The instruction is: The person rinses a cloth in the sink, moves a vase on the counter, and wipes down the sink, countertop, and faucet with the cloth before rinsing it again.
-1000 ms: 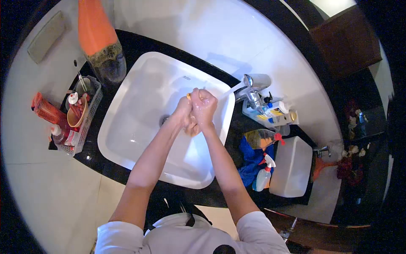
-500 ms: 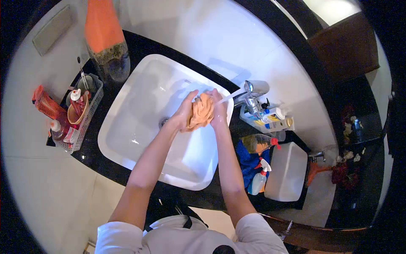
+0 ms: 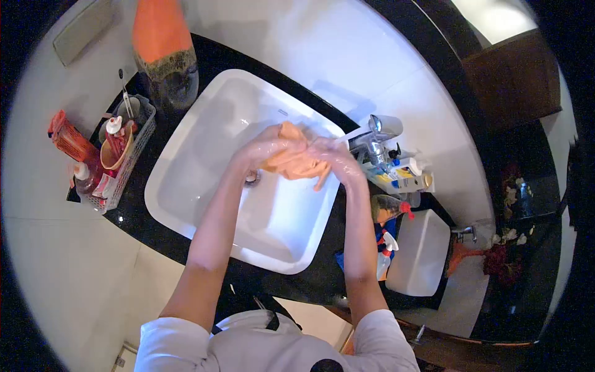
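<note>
An orange cloth (image 3: 296,164) is bunched between my two hands over the white sink (image 3: 176,208). My left hand (image 3: 266,149) grips its left side, fingers curled into the fabric. On the other side my right hand (image 3: 334,155) is closed on the cloth's right part, just below the chrome faucet (image 3: 384,127). Both hands look wet and soapy. A loose corner of the cloth hangs down beneath my right hand. The drain (image 3: 251,178) shows to the left of the cloth. Some fingertips are hidden by the folds.
A grey basket (image 3: 133,167) with toiletries stands on the black counter at left, near a tall orange vase (image 3: 164,37). Right of the sink are several bottles, a spray bottle (image 3: 385,254) and a white box (image 3: 421,254).
My hands have turned from upright on either side of the cloth to reaching inward over it. The bunched cloth has loosened and spread, with a corner now hanging down.
</note>
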{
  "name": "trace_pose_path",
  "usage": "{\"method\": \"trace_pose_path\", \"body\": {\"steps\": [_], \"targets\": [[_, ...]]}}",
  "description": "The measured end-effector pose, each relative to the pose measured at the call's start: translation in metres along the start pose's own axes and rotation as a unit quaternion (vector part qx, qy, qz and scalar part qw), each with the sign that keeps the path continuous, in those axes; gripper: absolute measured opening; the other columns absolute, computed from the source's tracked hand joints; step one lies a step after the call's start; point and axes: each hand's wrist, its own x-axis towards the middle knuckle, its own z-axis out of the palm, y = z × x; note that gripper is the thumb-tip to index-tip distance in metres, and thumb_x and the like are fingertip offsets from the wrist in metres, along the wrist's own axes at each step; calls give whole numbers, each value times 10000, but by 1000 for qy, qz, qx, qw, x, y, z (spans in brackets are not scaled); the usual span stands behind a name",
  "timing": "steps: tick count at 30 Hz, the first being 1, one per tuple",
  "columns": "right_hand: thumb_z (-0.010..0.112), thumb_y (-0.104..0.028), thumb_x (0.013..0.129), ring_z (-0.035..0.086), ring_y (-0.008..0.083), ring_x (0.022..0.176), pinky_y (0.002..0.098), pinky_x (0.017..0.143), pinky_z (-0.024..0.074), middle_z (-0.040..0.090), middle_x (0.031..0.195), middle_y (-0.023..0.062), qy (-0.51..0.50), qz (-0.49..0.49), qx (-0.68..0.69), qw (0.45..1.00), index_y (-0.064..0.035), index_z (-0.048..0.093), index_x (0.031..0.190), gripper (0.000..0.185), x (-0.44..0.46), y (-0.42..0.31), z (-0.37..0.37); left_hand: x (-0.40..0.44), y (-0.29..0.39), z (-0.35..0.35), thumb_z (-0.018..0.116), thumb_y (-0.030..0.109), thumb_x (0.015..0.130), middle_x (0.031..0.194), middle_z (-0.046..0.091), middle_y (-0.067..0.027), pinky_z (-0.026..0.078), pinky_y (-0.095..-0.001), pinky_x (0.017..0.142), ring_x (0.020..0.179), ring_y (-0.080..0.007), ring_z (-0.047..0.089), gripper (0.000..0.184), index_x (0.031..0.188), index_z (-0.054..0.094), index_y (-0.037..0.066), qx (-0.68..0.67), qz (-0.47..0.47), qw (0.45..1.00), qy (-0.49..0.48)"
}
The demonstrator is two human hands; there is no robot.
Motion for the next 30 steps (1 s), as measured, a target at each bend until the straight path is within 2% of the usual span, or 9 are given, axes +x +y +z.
{"method": "trace_pose_path", "body": {"steps": [5,7,10,11,13,17,26,28,30], "targets": [[558,-375,853,599,273,950,415,838,498,601,1041,148,40,-99,559,822,6,540,1082,445,9,26,-1,15,-12,-9,650,412,796,999,623,-73,479,-309,781,851,-171,590,512,1113,560,21,269,-95,956,-70],[512,-308,889,597,268,942,414,805,513,596,1047,145,136,-50,629,764,-13,537,1067,345,17,32,15,20,-16,3,527,474,862,925,630,-72,464,-311,783,854,-182,584,468,1018,602,39,-211,31,977,19],[625,-244,834,607,213,843,346,776,487,627,903,106,336,-156,282,885,-18,595,896,236,11,8,80,40,-41,9,437,478,899,815,636,-73,493,-389,684,763,-176,614,447,894,616,69,-482,-98,867,75],[637,-182,812,593,180,781,321,726,479,627,831,94,375,-246,111,887,-15,590,796,174,16,10,108,74,-109,-6,424,460,904,737,602,-58,500,-404,643,710,-197,606,415,796,578,91,-565,62,795,-210],[649,-181,791,585,158,620,313,561,464,606,663,94,441,-394,-208,779,-41,548,566,283,0,-47,118,61,-89,4,427,417,901,732,601,-63,501,-394,617,698,-199,605,379,801,578,84,-528,15,839,-133],[633,-150,776,576,185,531,344,523,445,591,581,102,468,-78,60,878,-33,576,590,227,44,0,76,38,-55,32,438,211,874,715,594,-73,505,-354,532,672,-201,604,212,846,574,51,-413,-143,899,27],[606,-162,795,575,164,601,330,574,453,589,611,147,471,-365,-183,782,11,602,682,206,51,9,97,46,-71,24,483,318,868,807,608,-120,492,-363,692,727,-223,607,321,872,606,21,-505,-84,858,32],[605,-189,796,593,244,642,363,642,462,624,673,123,375,-64,-82,921,-25,589,621,240,53,-2,63,48,-70,31,431,343,891,886,613,-134,473,-374,731,799,-236,606,372,895,608,16,-346,-74,927,122],[611,-168,792,604,235,689,314,699,474,617,681,100,330,-46,-88,939,-24,625,693,175,72,7,53,52,-71,24,380,369,914,966,618,-148,454,-386,770,871,-248,605,426,919,611,11,-176,-60,959,213]]}}
